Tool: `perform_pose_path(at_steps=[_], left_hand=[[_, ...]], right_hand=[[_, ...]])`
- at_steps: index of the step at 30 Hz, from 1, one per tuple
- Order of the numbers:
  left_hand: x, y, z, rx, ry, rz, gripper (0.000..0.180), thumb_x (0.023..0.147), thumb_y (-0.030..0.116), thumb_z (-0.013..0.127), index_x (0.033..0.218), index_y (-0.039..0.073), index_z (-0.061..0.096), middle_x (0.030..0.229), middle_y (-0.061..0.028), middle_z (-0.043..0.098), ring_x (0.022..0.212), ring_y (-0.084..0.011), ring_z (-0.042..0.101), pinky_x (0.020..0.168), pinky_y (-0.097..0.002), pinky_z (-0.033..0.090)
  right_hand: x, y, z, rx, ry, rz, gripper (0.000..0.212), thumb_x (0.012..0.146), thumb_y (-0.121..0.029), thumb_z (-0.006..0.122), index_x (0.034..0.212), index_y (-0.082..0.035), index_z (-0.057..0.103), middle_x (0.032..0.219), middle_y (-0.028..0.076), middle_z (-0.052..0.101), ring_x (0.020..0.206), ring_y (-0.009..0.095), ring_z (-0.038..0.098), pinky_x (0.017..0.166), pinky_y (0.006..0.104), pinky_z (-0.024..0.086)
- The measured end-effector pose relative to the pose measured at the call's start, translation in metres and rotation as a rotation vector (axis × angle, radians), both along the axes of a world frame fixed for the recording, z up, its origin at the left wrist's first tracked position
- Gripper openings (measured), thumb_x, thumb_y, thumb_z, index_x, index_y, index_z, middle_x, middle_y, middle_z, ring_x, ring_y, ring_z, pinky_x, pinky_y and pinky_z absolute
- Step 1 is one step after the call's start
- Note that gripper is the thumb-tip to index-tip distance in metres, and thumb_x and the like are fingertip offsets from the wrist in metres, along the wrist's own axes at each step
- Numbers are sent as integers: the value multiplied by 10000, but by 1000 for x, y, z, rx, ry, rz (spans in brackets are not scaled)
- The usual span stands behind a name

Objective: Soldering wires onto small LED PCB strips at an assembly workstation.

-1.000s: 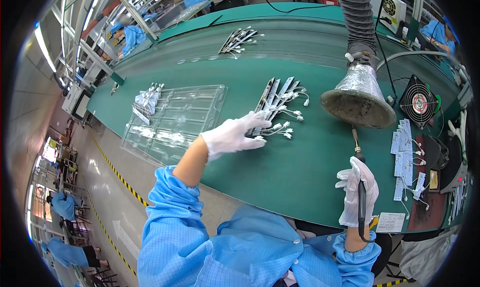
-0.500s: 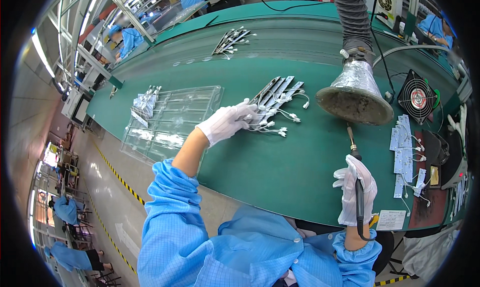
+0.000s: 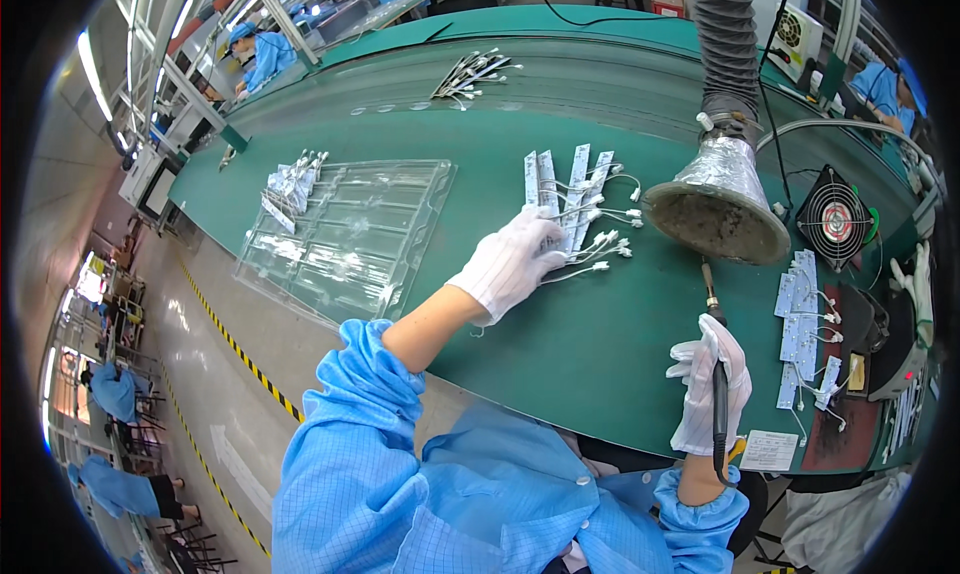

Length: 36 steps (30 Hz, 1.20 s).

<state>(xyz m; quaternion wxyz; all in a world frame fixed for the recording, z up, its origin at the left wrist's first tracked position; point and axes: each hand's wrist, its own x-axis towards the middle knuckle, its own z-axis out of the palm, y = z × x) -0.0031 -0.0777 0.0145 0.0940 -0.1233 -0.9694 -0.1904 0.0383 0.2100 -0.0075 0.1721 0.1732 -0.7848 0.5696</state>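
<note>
In a white glove, my left hand (image 3: 516,261) is closed over the lower ends of several narrow white circuit board strips (image 3: 577,177). The strips fan out away from me on the green bench. Thin white wires with white connectors (image 3: 603,244) trail from them to the right; the glove hides the held ends. My right hand (image 3: 711,386), gloved too, is wrapped round the black handle of a soldering iron (image 3: 712,300). Its tip points away from me, just below the mouth of the fume extraction hood (image 3: 718,214), apart from the strips.
A clear plastic tray (image 3: 400,236) lies at left, with a bundle of wired strips (image 3: 291,187) on its far left part. More strips (image 3: 470,77) lie farther back. At right are a black fan (image 3: 834,217), overlapping boards (image 3: 798,319) and a paper label (image 3: 769,451).
My left hand has moved right, and the strips under it have turned from a slanted stack to a more upright fan, white faces up. My right hand keeps the soldering iron in nearly the same place.
</note>
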Motion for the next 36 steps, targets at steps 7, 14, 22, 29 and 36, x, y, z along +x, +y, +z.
perform_pose_path(at_steps=[7,14,22,29,36], left_hand=[[8,-12,-18,-59,151,82,327,873,313,540,1121,102,515,1201,-128,519,1052,-291,534,869,-398,432],[10,-35,-13,41,371,237,304,889,256,516,1147,97,494,1131,-126,564,976,-310,569,805,-387,468],[65,-159,14,-346,328,874,426,882,416,488,1097,54,554,1223,-175,505,1079,-310,517,888,-398,428],[115,-126,33,-189,-114,552,634,806,546,545,1148,12,531,1225,-194,479,1138,-356,453,966,-433,366],[112,-132,-18,-344,-126,652,554,869,415,506,1248,24,405,1203,-184,465,1163,-359,412,965,-436,357]], right_hand=[[0,-4,5,-32,-22,77,252,909,-100,504,1132,15,523,890,160,624,659,170,636,519,262,535],[6,-13,4,-161,-90,-3,489,884,-390,539,1186,-6,508,771,81,624,544,103,562,495,199,385],[10,-17,7,-70,-121,-80,400,925,-293,495,1199,-2,498,759,95,610,531,98,543,490,193,393],[5,-19,4,-32,-158,-111,423,925,-305,489,1216,2,486,746,76,603,526,90,522,492,192,385],[4,-24,8,-30,-178,-120,404,943,-281,458,1219,13,474,742,64,587,532,84,511,504,195,393]])
